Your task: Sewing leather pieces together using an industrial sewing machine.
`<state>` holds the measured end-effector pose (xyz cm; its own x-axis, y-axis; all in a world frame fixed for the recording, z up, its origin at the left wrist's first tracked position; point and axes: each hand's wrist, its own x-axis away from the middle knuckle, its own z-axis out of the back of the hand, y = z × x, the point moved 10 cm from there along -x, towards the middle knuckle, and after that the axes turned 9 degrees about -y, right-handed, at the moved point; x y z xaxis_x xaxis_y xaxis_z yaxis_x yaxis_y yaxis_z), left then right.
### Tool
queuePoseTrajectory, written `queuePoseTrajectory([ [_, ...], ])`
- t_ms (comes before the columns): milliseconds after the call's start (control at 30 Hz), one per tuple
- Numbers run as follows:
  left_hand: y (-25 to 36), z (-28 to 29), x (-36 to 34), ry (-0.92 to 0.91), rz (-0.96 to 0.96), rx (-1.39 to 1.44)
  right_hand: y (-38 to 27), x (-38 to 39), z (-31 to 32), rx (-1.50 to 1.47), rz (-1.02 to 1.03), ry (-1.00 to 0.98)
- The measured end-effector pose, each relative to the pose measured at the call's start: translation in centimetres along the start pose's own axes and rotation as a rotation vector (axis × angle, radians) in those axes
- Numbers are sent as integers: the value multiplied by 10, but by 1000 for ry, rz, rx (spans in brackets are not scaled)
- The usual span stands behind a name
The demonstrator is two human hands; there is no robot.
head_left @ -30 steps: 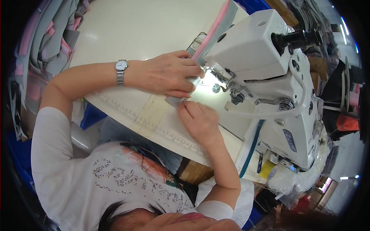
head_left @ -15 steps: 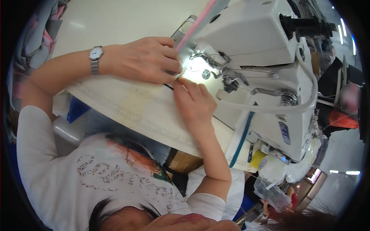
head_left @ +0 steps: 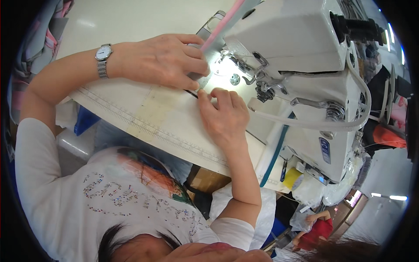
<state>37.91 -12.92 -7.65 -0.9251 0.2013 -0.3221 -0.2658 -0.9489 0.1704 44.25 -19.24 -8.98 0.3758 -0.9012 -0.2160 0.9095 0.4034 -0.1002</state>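
My left hand (head_left: 168,61), with a silver watch on its wrist, is bent over the table beside the stitching area. Its fingers curl over a patch of grey fabric (head_left: 197,75), most of it hidden beneath the hand. A grey strip with a pink edge (head_left: 223,25) rises from there toward the top. Just to the right, my right hand (head_left: 224,115) has its thumb and bent forefinger close to my left thumb. Whatever its fingertips hold is too small to make out. The white sewing machine (head_left: 288,39) stands to the right, its lit metal plate (head_left: 224,76) just beyond my fingers.
A ruler scale (head_left: 144,124) runs along the near edge of the white table (head_left: 118,26). A white tube (head_left: 305,125) loops in front of the machine. Yellow tape (head_left: 293,178) sits at the right. Grey and pink fabric (head_left: 41,39) is piled at far left. A person in red (head_left: 316,229) is at lower right.
My fingertips have come slightly apart, and the left hand has lifted a little away from the right. The lever by the needle area has shifted. The person in red shows more fully.
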Motion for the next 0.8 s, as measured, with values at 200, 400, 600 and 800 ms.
queuePoseTrajectory([
  [200, -9, 4, -3, 45, -11, -19, 15, -3, -9, 122, -95, -86],
  [400, -28, 4, -10, 57, 24, -46, 39, -7, -24, 129, -190, -45],
  [600, -46, -2, -11, 86, 126, -3, 87, 13, -59, -364, -281, 138],
  [800, -56, -1, -10, 81, 171, 34, 64, -5, -30, -2, -243, 63],
])
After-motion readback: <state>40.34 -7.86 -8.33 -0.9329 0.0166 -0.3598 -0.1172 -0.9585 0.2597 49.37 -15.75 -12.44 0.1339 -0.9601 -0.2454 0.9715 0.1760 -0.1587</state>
